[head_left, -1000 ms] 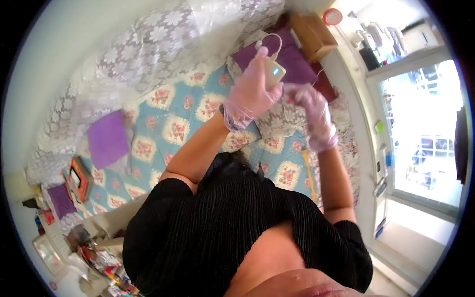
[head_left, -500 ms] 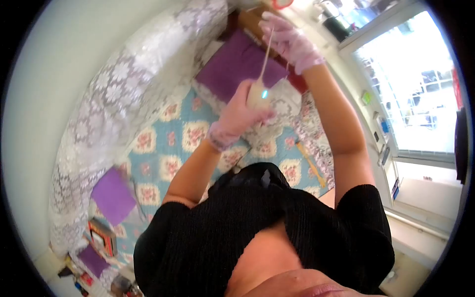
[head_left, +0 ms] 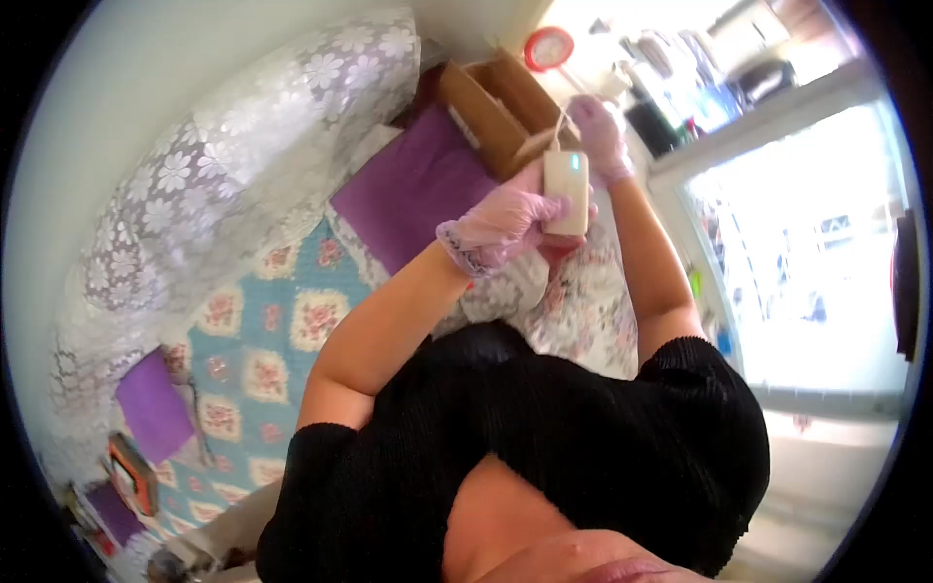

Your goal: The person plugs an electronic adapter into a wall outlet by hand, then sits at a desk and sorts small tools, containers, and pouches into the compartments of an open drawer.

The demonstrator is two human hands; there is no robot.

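My left hand [head_left: 507,219], in a thin pink glove, is wrapped round a white power bank [head_left: 567,192] with a small lit blue display near its top. A white cable [head_left: 559,128] comes from the power bank's upper end and leads up toward my right hand [head_left: 600,134], also gloved. The right hand's fingers are closed at the far end of the cable, beside the shelf items; its plug end is hidden. Just beyond my hands stands an open brown cardboard box [head_left: 501,102].
A purple cushion [head_left: 418,185] lies left of the box on a sofa with a blue floral cover [head_left: 267,321]. A white lace curtain [head_left: 185,185] hangs at the left. A round red-rimmed object [head_left: 549,49] stands behind the box. A bright window [head_left: 792,253] is at the right.
The view has swung right, and more of the box and the red-rimmed object shows. My left hand has turned the power bank's display face toward me. The hands are closer together.
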